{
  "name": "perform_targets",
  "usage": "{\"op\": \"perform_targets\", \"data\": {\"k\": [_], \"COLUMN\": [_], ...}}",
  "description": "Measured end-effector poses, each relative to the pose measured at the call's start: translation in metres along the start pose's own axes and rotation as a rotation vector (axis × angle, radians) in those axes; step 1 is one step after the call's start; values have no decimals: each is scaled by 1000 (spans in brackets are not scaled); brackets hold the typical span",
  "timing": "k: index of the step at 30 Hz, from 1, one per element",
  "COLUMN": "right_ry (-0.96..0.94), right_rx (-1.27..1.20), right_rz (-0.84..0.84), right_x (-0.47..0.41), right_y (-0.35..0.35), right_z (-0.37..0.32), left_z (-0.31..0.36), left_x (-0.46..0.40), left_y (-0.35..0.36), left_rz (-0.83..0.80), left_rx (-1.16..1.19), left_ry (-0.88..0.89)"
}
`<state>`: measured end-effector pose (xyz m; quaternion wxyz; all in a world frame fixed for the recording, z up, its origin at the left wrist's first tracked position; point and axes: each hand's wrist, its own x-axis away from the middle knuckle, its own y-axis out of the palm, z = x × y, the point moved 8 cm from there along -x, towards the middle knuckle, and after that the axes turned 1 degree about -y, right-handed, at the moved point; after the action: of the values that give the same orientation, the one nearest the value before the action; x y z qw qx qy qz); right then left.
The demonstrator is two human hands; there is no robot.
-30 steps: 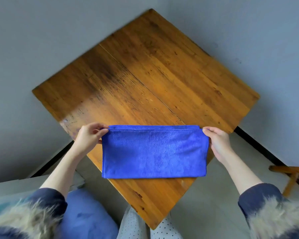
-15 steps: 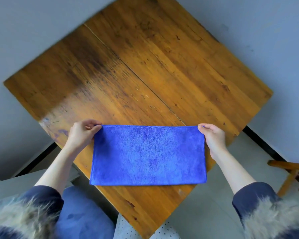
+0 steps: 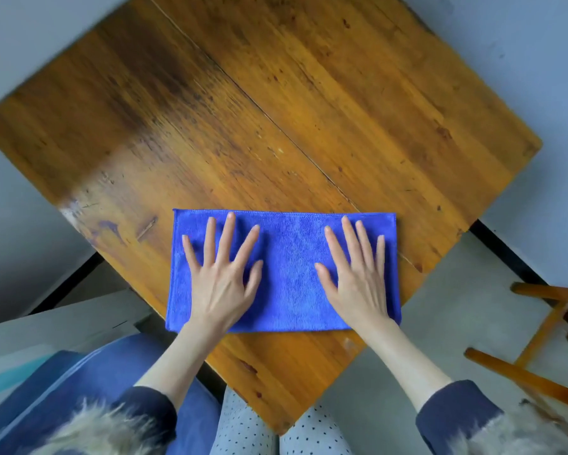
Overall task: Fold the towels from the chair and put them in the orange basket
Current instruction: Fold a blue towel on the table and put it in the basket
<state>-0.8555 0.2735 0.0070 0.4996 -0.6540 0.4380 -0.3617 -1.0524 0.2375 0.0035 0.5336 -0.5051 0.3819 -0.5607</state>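
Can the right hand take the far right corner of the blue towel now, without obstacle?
Probably yes. The right hand lies flat on the blue towel, and its far right corner is uncovered just beyond the fingertips.

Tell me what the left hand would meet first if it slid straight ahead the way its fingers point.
The left hand lies flat on the blue towel. Going forward, its fingertips would cross the towel's far hem, then bare wooden table. Nothing else shows in that line.

Under the fingers, a worn wooden table (image 3: 276,110); right of them, a stool (image 3: 538,339); left, a grey box (image 3: 62,326).
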Motion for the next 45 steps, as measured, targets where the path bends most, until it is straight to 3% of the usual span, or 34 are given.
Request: {"op": "perform_targets", "data": {"k": [5, 12, 20, 26, 30, 32, 34, 37, 39, 45], "right_ry": [64, 108, 188, 183, 213, 141, -1, -179, -202, -165], "right_rx": [100, 96, 27, 74, 58, 45, 39, 46, 68, 146], "right_rz": [-82, -10, 36, -29, -26, -14, -36, -114, -163, -234], "right_x": [-4, -35, -3, 24, 22, 25, 32, 41, 43, 45], "right_y": [18, 16, 9, 21, 16, 14, 16, 28, 39, 56], "right_z": [28, 34, 29, 32, 22, -1, -35, -81, -95, -102], "left_z": [-27, -30, -31, -56, -57, -59, -70, -96, -104, -111], "left_x": [0, -46, -12, 32, 30, 33, 42, 66, 80, 87], "left_y": [11, 3, -13, 16, 16, 9, 0, -12, -7, -5], "left_rz": [-12, 58, 207, 69, 53, 82, 156, 265, 204, 122], "left_rx": [-74, -82, 74, 10, 31, 106, 191, 323, 380, 381], "left_ry": [-41, -2, -2, -48, -42, -71, -178, -522, -714, -922]}}
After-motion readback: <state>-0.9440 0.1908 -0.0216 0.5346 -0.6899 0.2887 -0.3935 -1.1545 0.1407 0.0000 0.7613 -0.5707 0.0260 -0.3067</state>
